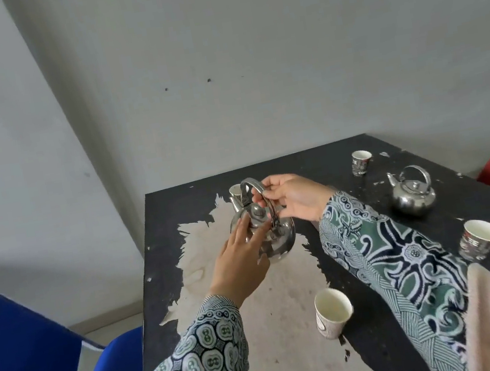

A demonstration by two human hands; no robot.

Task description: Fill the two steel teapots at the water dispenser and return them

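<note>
Nearest, a paper cup (pixel 333 312) stands upright and looks empty. Left hand (pixel 239 263) lays straight fingers on the near teapot (pixel 273 238) lid; right hand (pixel 296 201) pinches its upright handle, spout aimed away-left. Farther right, the second teapot (pixel 413 194) sits on the table (pixel 390 338), spout left.

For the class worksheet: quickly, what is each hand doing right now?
Left hand: open, straight fingers resting on the near teapot.
Right hand: pinching that teapot's handle.
</note>
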